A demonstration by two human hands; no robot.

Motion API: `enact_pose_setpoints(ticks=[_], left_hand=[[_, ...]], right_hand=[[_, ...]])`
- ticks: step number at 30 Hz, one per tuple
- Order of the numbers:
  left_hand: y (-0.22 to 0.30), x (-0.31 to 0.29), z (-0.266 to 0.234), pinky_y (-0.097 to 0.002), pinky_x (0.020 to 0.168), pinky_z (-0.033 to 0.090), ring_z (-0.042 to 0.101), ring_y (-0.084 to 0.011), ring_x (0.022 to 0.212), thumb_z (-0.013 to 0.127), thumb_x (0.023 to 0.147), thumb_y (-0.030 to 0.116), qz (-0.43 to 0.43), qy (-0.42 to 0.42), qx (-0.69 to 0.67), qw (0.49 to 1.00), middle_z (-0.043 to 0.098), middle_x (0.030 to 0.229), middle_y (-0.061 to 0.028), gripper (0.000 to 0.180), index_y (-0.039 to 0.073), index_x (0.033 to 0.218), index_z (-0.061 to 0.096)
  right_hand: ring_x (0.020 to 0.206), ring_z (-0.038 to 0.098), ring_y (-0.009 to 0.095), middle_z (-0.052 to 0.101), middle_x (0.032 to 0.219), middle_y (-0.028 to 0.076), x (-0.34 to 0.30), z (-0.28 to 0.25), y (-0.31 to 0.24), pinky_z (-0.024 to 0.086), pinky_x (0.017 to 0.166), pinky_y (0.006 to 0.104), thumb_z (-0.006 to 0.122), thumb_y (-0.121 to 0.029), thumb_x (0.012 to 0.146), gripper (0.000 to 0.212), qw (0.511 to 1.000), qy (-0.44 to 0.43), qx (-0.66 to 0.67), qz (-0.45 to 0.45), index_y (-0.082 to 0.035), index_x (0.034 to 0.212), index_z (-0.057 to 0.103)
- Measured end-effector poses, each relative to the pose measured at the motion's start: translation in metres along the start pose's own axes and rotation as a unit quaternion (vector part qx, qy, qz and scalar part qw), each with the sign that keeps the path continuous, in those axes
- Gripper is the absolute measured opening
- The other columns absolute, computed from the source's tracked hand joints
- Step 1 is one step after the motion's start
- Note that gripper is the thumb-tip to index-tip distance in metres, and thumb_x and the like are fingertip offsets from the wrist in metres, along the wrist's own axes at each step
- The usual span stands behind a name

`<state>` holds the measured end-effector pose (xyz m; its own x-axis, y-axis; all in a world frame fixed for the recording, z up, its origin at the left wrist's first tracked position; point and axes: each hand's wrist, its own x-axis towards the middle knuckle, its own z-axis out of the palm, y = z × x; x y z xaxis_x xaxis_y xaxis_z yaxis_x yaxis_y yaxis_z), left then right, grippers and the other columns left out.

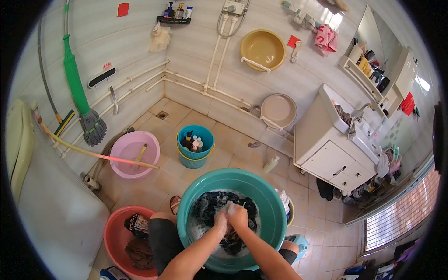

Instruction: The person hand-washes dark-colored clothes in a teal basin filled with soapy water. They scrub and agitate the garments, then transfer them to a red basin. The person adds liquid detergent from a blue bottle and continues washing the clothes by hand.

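Note:
A large teal basin [267, 186] stands between my knees, with dark wet clothes [207, 204] lying in foamy water inside it. My left hand [221, 221] and my right hand [237, 216] meet over the middle of these clothes, pressed close together. Both sets of fingers are curled closed, and white suds show at their far side. Whatever sits between the hands is hidden by them. Dark fabric shows all around and just below the wrists.
At left are a red basin [112, 233] holding dark clothes and a pink basin [122, 145] with a brush, crossed by a yellow hose [88, 151]. Ahead stands a blue bucket [192, 162] of bottles. A pale bottle [270, 164] and white sink cabinet [322, 156] are at right.

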<state>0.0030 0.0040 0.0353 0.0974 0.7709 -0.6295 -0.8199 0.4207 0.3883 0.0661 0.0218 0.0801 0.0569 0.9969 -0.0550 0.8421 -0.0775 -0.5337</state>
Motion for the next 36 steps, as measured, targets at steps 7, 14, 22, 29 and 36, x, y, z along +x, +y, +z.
enact_pose_setpoints(ticks=[7, 14, 22, 29, 36], left_hand=[[-0.003, 0.024, -0.031, -0.0366, 0.066, 0.043, 0.051, -0.0228, 0.07, 0.049, 0.082, 0.032, -0.158, -0.062, -0.107, 0.98, 0.053, 0.074, -0.0088, 0.026, 0.006, 0.078, 0.052], [-0.009, 0.006, 0.012, -0.0362, 0.072, 0.043, 0.048, -0.0206, 0.095, 0.059, 0.074, 0.046, 0.02, 0.17, 0.244, 0.954, 0.052, 0.106, -0.0122, 0.055, -0.005, 0.096, 0.056], [-0.007, 0.036, -0.022, -0.0482, 0.098, 0.026, 0.023, -0.03, 0.125, 0.044, 0.082, 0.051, -0.14, 0.176, 0.244, 0.943, 0.016, 0.139, -0.0119, 0.074, 0.004, 0.133, 0.017], [0.016, 0.005, -0.011, -0.0409, 0.076, 0.043, 0.051, -0.0232, 0.089, 0.054, 0.074, 0.054, -0.121, -0.025, 0.052, 0.991, 0.053, 0.101, -0.0105, 0.06, 0.004, 0.108, 0.05], [-0.024, 0.021, -0.009, -0.0394, 0.069, 0.041, 0.05, -0.0227, 0.077, 0.045, 0.087, 0.027, -0.044, 0.04, 0.041, 0.997, 0.053, 0.085, -0.0065, 0.021, 0.008, 0.091, 0.052]], right_hand=[[0.066, 0.055, 0.042, 0.055, 0.067, 0.025, -0.05, -0.002, -0.01, 0.045, 0.057, 0.0446, 0.05, -0.029, 0.08, 0.031, 0.987, -0.018, 0.058, -0.146, 0.0, 0.072, 0.06], [0.079, 0.056, 0.037, 0.06, 0.084, 0.021, 0.027, 0.019, 0.088, 0.043, 0.07, 0.0422, 0.048, -0.046, 0.082, 0.049, 0.949, -0.032, 0.226, 0.216, 0.001, 0.087, 0.059], [0.101, 0.05, 0.031, 0.049, 0.113, 0.02, 0.017, 0.046, 0.142, 0.043, 0.079, 0.0376, 0.061, -0.03, 0.078, 0.054, 0.942, -0.126, 0.177, 0.257, -0.002, 0.119, 0.039], [0.079, 0.06, 0.03, 0.061, 0.082, 0.016, -0.066, -0.018, -0.021, 0.045, 0.071, 0.0344, 0.061, -0.032, 0.075, 0.035, 0.977, -0.089, 0.184, -0.052, -0.002, 0.092, 0.059], [0.062, 0.055, 0.04, 0.056, 0.066, 0.023, -0.004, -0.009, 0.018, 0.043, 0.055, 0.0431, 0.051, -0.034, 0.08, 0.038, 0.997, 0.026, 0.075, 0.025, 0.001, 0.066, 0.058]])
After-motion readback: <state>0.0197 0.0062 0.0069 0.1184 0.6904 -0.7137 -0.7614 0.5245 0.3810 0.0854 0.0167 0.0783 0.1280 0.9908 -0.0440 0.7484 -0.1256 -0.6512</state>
